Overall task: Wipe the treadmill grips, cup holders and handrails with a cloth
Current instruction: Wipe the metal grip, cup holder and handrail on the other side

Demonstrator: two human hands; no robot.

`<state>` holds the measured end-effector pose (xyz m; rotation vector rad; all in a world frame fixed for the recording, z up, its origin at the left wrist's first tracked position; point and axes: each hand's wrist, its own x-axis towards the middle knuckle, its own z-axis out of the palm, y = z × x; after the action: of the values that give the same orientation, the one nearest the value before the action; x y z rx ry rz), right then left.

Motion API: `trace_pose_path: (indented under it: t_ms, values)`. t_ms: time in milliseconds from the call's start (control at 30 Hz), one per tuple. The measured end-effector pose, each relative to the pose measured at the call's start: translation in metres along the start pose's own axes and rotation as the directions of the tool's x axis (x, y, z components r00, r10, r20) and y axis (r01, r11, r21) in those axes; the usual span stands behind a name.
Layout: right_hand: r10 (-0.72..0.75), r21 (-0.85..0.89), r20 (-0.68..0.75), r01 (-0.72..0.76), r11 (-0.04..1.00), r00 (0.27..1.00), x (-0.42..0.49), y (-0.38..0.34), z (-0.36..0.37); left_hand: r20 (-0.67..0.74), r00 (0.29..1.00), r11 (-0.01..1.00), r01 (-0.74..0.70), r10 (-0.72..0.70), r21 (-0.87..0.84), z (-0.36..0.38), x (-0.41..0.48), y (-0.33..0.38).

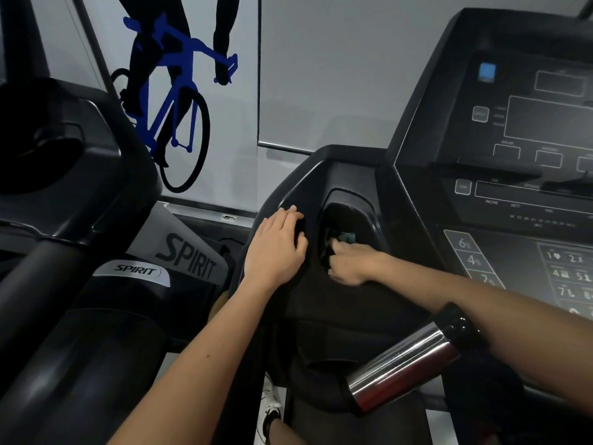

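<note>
1. Wiping inside the left cup holder, judged to be the step in hand: right hand sunk into the recess, fingers curled tight round a teal cloth, with only a small fold of it visible above the knuckles.
2. Bracing just left of the cup holder: left hand laid on the console wing, fingers bent and hooked over its raised rim, holding nothing else.
3. Judged as somewhere in the middle of the job at best, with one cup holder under way. Not touched by the cloth right now: the chrome pulse grip below the cup holder, under the right forearm. Impossible to tell from its shine whether wiped already.
4. Left to do, as far as can be judged: the handrails and any cup holder on the far side of the console, both out of view.
5. Readable to the right of the cup holder, on the console keypad: "6%" and "4%" on the left-hand keys, further digits beside them, and "INCLINE" in small print higher up. Other captions too blurred to read.
6. Readable well to the left of the cup holder, on the neighbouring treadmill: "SPIRIT" in large dark letters on a grey panel, and "SPIRIT" again on a small silver badge.
7. Behind the cup holder, up and to the left: a wall graphic of a black rider on a blue bicycle, with no lettering.
</note>
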<state>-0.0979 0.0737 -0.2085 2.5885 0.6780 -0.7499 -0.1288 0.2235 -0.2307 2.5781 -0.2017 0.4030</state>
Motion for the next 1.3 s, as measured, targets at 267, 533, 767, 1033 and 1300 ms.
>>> trace_pose_path:
  t_ms: [267,533,767,1033,1300]
  values:
    - [-0.048,0.366,0.114,0.003,0.931,0.992,0.005,0.006,-0.019,0.004,1.000,1.000,0.005,-0.005,-0.017,-0.001,0.001,-0.002]
    - [-0.042,0.948,-0.199,0.203,0.244,0.979,-0.037,0.000,0.000,-0.009,1.000,0.999,0.010,-0.011,-0.047,0.000,0.002,-0.002]
    - [0.245,0.934,-0.346,0.308,0.181,0.906,-0.012,-0.019,-0.018,0.010,1.000,0.997,0.004,-0.004,-0.074,0.001,0.002,-0.004]
    - [0.047,0.614,-0.251,0.121,0.780,0.967,-0.047,-0.005,0.001,-0.020,1.000,0.995,0.012,-0.014,-0.096,0.004,0.004,-0.004]
    - [0.351,0.999,-0.053,0.051,0.015,0.935,-0.003,-0.016,-0.032,-0.014,1.000,0.995,0.011,-0.012,-0.095,0.001,0.004,-0.003]
